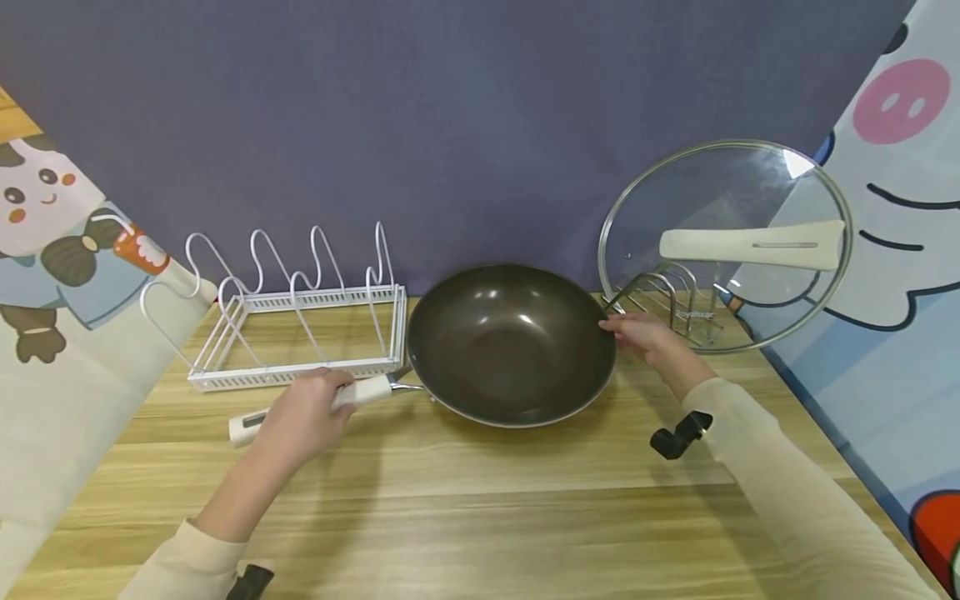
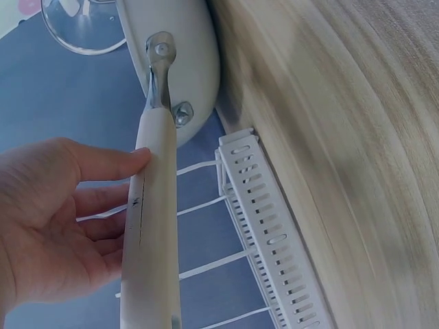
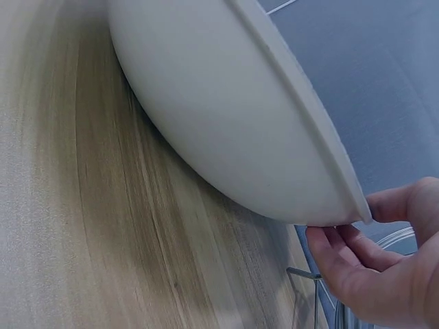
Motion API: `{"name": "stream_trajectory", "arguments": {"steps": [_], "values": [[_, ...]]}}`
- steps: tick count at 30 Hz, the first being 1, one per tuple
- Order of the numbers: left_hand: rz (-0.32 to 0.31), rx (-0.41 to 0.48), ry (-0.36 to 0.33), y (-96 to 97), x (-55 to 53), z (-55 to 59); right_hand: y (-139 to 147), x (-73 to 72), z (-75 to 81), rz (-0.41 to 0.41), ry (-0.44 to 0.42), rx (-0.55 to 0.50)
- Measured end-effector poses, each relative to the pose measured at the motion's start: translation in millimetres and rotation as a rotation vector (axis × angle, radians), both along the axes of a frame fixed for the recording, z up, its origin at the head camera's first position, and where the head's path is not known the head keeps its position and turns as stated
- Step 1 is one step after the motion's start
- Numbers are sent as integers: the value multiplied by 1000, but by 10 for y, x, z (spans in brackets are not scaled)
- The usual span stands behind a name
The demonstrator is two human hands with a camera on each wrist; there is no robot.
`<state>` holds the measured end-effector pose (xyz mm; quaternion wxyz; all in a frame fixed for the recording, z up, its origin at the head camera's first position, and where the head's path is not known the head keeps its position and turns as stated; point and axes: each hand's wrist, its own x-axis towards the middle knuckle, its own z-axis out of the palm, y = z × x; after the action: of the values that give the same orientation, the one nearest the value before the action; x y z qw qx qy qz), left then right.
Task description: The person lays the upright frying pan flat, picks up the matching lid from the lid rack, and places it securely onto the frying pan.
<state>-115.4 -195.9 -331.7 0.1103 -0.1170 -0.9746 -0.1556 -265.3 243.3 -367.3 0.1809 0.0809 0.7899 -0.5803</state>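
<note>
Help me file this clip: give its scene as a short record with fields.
Wok: dark inside, pale outside
Left hand: grips the wok's handle
Right hand: pinches the wok's rim, roughly opposite the handle
White rack: on the wooden table, left of the wok
Glass lid: right of the wok, raised on edge at a wire stand

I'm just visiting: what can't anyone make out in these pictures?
Underside of the pan, head view: hidden beneath its bowl.
Mark on the handle, left wrist view: too small to read.
Lettering at the glass lid, head view: too blurred to read surely.
Left sleeve, head view: cut off by the bottom edge.
</note>
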Motion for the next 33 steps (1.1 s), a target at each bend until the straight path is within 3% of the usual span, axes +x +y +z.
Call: {"name": "stream_trajectory", "arguments": {"steps": [8,19,33], "values": [[-10,-14,-6,-14,-25,8,18,31,-6,-3,3,-4],[-13,-19,-26,-33,-63,19,16,111,2,-43,2,-93],[-21,-19,-31,-63,-119,8,23,176,-31,-28,37,-126]]}}
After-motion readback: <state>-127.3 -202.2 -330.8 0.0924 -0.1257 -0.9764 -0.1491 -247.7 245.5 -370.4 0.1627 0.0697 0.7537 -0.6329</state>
